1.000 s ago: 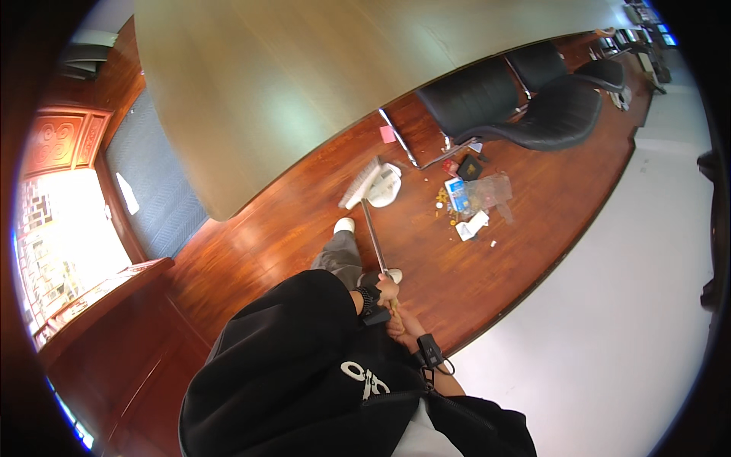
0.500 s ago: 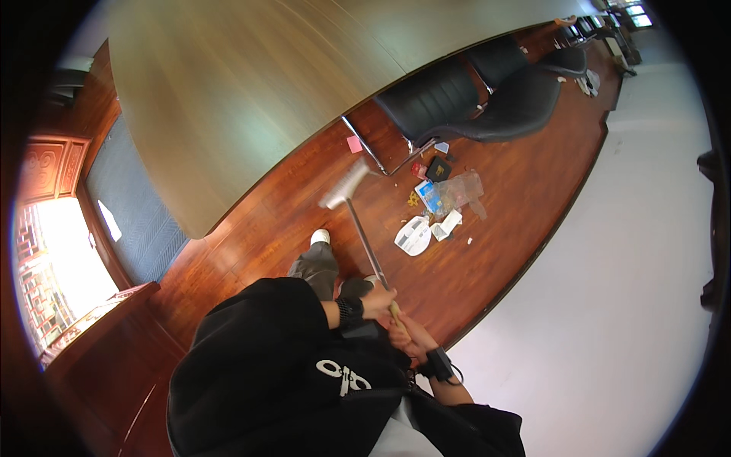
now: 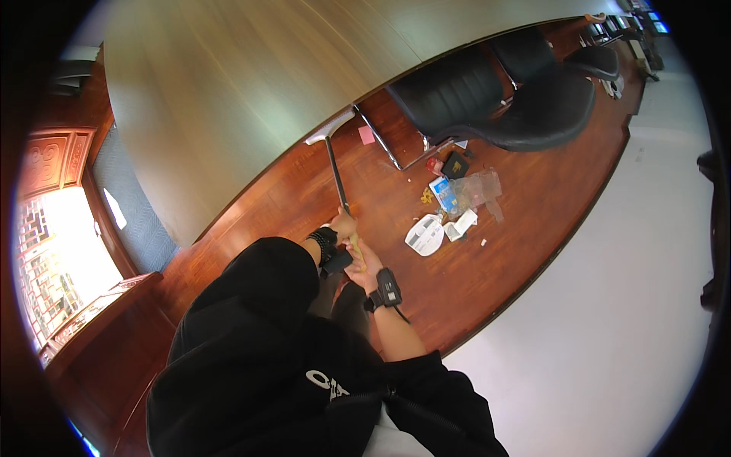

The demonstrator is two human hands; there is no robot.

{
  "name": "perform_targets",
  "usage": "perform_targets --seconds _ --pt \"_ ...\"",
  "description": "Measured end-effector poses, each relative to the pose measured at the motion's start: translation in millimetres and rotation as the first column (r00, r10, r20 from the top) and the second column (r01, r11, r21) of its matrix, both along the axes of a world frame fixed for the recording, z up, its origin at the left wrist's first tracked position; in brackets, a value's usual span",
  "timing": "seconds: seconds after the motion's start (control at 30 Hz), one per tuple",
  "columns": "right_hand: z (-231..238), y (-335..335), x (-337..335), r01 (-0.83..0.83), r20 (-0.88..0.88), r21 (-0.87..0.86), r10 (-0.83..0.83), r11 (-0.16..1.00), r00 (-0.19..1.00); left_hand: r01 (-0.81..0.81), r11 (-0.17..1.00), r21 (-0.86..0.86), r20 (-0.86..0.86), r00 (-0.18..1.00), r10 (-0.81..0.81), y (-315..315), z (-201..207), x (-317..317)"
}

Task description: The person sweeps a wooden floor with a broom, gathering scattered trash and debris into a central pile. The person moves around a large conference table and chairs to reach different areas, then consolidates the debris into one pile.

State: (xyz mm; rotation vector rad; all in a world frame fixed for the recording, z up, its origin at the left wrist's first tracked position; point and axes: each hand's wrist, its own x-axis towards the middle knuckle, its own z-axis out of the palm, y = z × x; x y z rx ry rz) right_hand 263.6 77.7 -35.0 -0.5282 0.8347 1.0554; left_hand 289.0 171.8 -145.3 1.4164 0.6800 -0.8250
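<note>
My left hand (image 3: pixel 344 224) is wrapped around the handle of a long broom (image 3: pixel 335 172) with a dark pole and a wide pale head. Just below it, my right hand (image 3: pixel 365 263) closes on the yellowish lower end of the same handle. The broom reaches away from me, its head by the table's edge, close to a pink paper (image 3: pixel 366 135) on the floor. Right of the broom lies litter: a white oval piece (image 3: pixel 425 234), a blue-and-white packet (image 3: pixel 443 195), crumpled clear plastic (image 3: pixel 480 187), a black box (image 3: pixel 455 165) and yellow scraps (image 3: pixel 426 196).
A large wooden table (image 3: pixel 251 84) spans the upper left. Black chairs (image 3: pixel 525 114) with metal legs stand at its right side on the reddish wood floor (image 3: pixel 457 282). A pale wall (image 3: pixel 579 327) bounds the right. At the left are a carved wooden panel (image 3: pixel 57 164) and a grey mat (image 3: pixel 135 206).
Both hands have moved forward and slightly left with the broom. Its head has travelled away from me to the table's edge. The litter has kept its arrangement.
</note>
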Motion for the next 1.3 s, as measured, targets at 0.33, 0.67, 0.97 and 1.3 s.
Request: perform_targets --seconds 0.33,0.67,0.97,1.3 --pt "53.3 -99.8 -116.8 0.194 -0.108 -0.105 -0.205 0.975 0.973 0.287 0.943 -0.172 -0.237 0.917 -0.322 -133.5 23.2 -100.1" --pt "102.9 -149.4 -136.3 -0.03 -0.153 -0.06 0.02 0.998 0.988 -0.231 0.798 -0.557 -0.287 0.955 0.076 -135.6 119.0 -128.3" --pt "58.7 -258.9 -25.7 -0.21 -0.297 0.191 0.26 0.959 0.919 -0.468 0.838 -0.282 -0.435 0.84 0.323 -253.1 41.3 -62.2" --pt "120.9 -482.1 57.1 -0.175 -0.138 -0.122 0.158 0.977 0.978 -0.216 0.946 -0.243 -0.232 0.96 0.16 -507.9 49.9 33.7"
